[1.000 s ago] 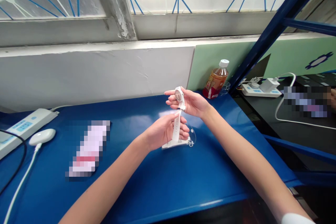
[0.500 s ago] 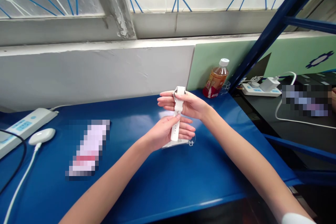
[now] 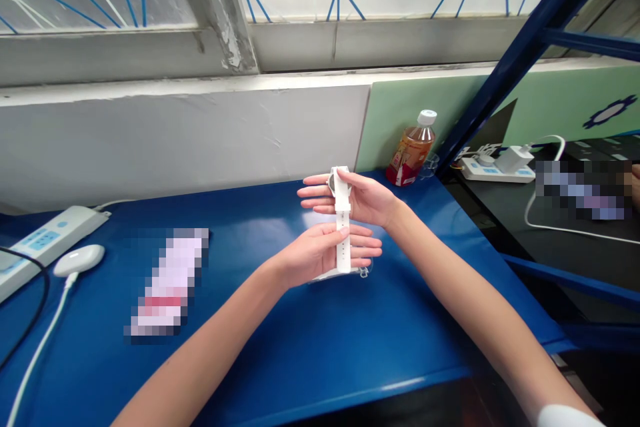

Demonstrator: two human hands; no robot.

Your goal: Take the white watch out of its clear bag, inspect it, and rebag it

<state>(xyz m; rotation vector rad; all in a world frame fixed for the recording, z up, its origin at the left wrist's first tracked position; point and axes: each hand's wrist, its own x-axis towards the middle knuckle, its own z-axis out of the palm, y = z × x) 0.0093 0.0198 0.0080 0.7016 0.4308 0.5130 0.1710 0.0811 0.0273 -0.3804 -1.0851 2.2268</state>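
A white watch (image 3: 343,203) with a long strap is held upright between my hands above the blue table (image 3: 280,360). My left hand (image 3: 317,250) pinches the lower strap under its thumb, with its fingers stretched out behind the strap. Higher up, my right hand (image 3: 363,197) has its thumb on the top of the watch, fingers spread behind it and pointing left. Part of a round watch case shows beside the strap. Below my hands lies a pale flat object (image 3: 327,275), mostly hidden, with a small clear piece (image 3: 364,273) at its right end.
At the left are a blurred phone (image 3: 170,280), a white power strip (image 3: 47,240) and a white corded device (image 3: 80,260). A drink bottle (image 3: 413,150) stands at the back right beside a blue metal frame (image 3: 505,60). Another person's hand shows at the far right edge.
The strap's lower end has swung slightly right and now hangs straighter. My left hand's fingers reach farther right, and my right hand's fingers are more spread.
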